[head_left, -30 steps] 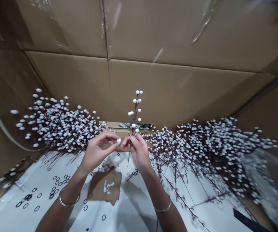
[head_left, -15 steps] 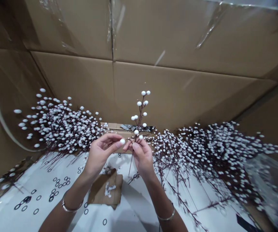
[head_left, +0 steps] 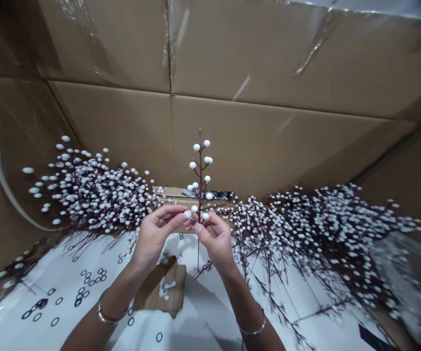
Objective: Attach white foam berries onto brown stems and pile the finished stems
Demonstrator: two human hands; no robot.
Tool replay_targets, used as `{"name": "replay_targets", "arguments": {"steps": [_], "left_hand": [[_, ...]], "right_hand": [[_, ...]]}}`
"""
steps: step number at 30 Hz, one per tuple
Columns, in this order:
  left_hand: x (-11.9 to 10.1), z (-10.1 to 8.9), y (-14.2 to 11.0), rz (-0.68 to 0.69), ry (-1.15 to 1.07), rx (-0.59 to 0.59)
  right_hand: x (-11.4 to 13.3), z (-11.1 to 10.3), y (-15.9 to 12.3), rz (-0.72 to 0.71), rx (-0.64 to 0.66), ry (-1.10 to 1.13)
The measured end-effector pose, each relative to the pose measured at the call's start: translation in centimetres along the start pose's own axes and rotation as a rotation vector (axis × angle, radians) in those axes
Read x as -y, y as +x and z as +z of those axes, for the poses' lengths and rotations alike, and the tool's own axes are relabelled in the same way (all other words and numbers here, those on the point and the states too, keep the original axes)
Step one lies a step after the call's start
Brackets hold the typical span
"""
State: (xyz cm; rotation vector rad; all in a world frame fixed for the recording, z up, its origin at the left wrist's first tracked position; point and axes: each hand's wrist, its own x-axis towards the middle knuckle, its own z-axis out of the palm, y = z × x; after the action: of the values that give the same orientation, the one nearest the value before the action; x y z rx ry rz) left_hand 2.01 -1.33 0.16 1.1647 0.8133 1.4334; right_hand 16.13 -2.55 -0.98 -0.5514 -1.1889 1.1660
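An artificial berry stem [head_left: 200, 170] stands upright between my hands, brown with white round berries along its twigs and a bare tip at the top. My right hand [head_left: 216, 239] is closed around its lower part, fingers pinching the stalk, and the bare end hangs down below. My left hand [head_left: 155, 231] pinches a white berry [head_left: 187, 214] between thumb and fingertips, close against the left side of the stem. Whether that berry sits on a twig is hidden by the fingers.
A pile of white-berry stems [head_left: 97, 190] lies at the left, another bunch [head_left: 305, 224] at the right. Black rings [head_left: 81, 292] are scattered over the white table [head_left: 97, 331]. A cardboard piece [head_left: 162, 292] lies below my hands. Cardboard walls [head_left: 269, 146] rise behind.
The stem has shifted left and straightened from a tilt to upright. My left hand's berry has come up against it, where before there was a gap.
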Motion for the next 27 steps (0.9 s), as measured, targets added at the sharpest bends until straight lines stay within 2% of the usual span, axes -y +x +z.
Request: {"name": "replay_targets", "arguments": {"steps": [13, 19, 27], "left_hand": [[-0.3, 0.1, -0.1, -0.015, 0.045, 0.012], [-0.3, -0.1, -0.2, -0.015, 0.089, 0.011], [-0.6, 0.1, -0.4, 0.021, 0.114, -0.024]], "right_hand": [[0.0, -0.4, 0.1, 0.047, 0.007, -0.03], [0.1, 0.0, -0.1, 0.058, -0.045, -0.047], [-0.2, 0.6, -1.0, -0.009, -0.125, -0.115]]}}
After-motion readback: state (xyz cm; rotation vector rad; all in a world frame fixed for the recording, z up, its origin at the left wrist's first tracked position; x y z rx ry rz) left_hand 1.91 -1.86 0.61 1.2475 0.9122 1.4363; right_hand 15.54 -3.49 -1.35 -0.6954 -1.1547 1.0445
